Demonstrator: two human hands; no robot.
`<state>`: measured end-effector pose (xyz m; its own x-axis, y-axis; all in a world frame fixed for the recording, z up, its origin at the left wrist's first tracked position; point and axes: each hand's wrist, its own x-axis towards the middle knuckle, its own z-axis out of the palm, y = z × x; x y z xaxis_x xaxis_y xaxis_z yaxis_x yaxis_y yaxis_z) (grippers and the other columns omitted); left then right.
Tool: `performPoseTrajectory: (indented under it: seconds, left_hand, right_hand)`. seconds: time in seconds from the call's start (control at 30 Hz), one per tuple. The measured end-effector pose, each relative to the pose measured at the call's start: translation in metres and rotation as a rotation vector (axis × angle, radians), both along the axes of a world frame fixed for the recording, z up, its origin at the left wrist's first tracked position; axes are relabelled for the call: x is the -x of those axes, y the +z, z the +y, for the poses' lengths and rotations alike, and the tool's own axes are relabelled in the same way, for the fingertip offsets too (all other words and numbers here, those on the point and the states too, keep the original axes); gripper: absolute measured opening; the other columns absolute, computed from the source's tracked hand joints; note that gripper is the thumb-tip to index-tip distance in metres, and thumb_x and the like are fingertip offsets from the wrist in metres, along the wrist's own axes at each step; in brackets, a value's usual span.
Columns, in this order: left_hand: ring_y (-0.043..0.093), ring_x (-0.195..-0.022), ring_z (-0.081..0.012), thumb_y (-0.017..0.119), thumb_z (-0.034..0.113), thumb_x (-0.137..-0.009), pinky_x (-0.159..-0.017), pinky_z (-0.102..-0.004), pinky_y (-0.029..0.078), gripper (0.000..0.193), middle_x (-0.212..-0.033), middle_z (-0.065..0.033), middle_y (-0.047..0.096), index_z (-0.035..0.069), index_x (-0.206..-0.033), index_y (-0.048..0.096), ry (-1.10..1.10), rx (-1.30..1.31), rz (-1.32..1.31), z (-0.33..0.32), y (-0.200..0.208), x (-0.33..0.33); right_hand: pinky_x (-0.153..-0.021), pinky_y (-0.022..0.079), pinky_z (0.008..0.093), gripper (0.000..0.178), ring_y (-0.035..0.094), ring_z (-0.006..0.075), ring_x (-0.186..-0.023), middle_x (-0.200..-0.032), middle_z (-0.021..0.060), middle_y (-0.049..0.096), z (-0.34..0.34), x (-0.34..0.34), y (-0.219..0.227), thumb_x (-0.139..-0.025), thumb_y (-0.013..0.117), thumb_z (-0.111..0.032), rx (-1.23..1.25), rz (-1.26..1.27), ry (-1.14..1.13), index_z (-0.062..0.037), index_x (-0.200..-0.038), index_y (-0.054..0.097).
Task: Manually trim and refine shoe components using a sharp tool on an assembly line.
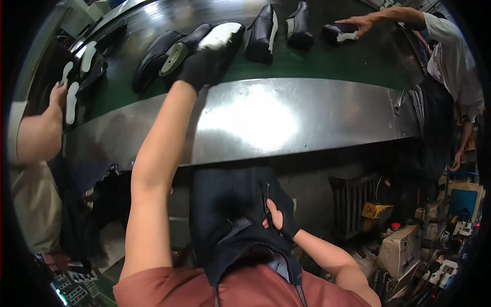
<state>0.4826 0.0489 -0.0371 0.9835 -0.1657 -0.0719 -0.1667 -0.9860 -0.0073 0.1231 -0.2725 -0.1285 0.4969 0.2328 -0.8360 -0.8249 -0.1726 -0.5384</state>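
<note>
My left hand, in a black glove, reaches across the metal ledge and grips a black shoe with its white underside turned up. Dark glove and dark shoe merge, so the single fingers do not show. Just left of it lie a black shoe with a pale beige sole and another black shoe. Low at my lap, my right hand, in a black fingerless glove, is closed round a thin dark hand tool whose exact kind I cannot make out.
Black shoes stand along the green belt behind the metal ledge. At right, a co-worker's hand holds a shoe. Another person's hand is by white soles at left. A machine with a red button stands lower right.
</note>
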Motion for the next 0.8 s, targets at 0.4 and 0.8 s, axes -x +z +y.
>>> performPoseTrajectory:
  seconds: [0.4, 0.8]
  left_hand:
    - [0.054, -0.121, -0.0269, 0.074, 0.027, -0.074, -0.104, -0.0408, 0.043, 0.064, -0.135, -0.0157, 0.054, 0.000, -0.129, 0.054, 0.453, 1.506, -0.318, 0.018, 0.013, 0.460]
    - [0.064, -0.089, -0.0179, 0.052, 0.034, -0.099, -0.080, -0.0295, 0.050, 0.036, -0.095, -0.0091, 0.068, 0.001, -0.095, 0.065, -0.108, 1.667, 0.103, -0.104, 0.009, 0.395]
  right_hand:
    - [-0.074, 0.051, 0.0287, 0.076, 0.065, 0.0195, -0.071, -0.072, 0.0139, 0.067, -0.019, 0.102, 0.055, -0.095, 0.033, -0.066, 0.034, -0.124, -0.212, 0.0017, -0.089, 0.066]
    - [-0.096, 0.045, 0.0297, 0.043, 0.060, 0.0162, -0.103, -0.116, 0.0105, 0.064, -0.002, 0.137, 0.113, -0.106, 0.036, -0.032, -0.526, -0.247, -0.036, 0.0017, -0.123, 0.057]
